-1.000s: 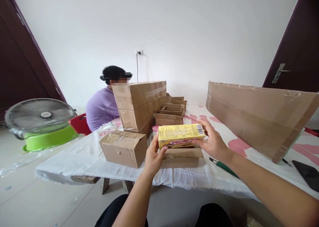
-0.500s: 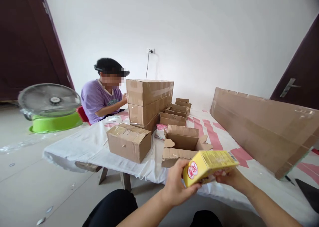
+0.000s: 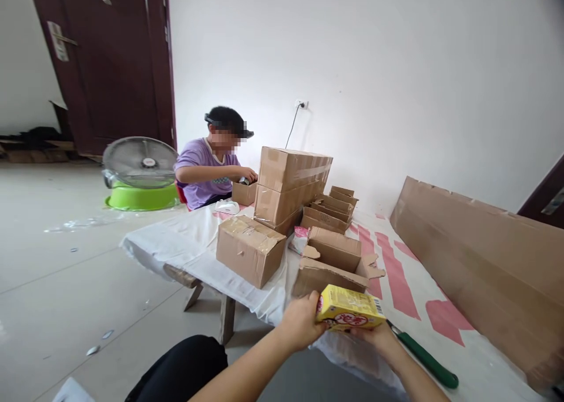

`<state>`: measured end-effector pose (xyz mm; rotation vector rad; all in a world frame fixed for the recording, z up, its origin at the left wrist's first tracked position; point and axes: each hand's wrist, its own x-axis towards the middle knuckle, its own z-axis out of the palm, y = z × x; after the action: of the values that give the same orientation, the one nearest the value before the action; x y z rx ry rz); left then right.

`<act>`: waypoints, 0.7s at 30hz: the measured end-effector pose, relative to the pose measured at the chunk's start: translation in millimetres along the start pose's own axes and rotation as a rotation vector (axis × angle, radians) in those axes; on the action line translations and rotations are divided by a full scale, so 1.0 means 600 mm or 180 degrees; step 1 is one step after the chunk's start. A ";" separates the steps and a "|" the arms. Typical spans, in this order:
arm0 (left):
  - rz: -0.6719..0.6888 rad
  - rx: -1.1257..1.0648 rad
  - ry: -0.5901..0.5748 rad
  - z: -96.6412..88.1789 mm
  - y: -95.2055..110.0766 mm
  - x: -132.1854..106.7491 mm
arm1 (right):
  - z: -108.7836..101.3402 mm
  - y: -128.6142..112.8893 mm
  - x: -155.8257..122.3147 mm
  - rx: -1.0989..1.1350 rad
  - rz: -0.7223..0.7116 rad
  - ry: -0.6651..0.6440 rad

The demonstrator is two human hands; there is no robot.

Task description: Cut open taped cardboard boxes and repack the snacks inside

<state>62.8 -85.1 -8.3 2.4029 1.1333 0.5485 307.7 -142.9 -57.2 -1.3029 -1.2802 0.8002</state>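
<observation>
While left fingers [image 3: 313, 300] clasp one end, yellow box [image 3: 351, 307], right fingers [image 3: 363, 332] underneath

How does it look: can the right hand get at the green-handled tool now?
Probably yes: the tool's green handle lies uncovered, close beside the right hand. But that hand holds the yellow box, so it would likely need to let go first.
</observation>
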 end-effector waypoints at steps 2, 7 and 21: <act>-0.0254 0.0040 -0.0037 -0.020 -0.024 0.010 | 0.039 0.010 0.022 0.0196 0.0075 -0.0252; -0.0617 0.0109 0.0103 -0.055 -0.075 0.024 | 0.116 0.027 0.051 0.0019 -0.0098 -0.0080; -0.0594 -0.1728 0.0470 -0.009 -0.124 0.086 | 0.126 0.043 0.040 -0.1276 -0.0431 0.0810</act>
<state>44.2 -0.1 -34.7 1.7992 1.0825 0.8547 245.7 -98.1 -90.5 -1.5570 -1.3451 0.2756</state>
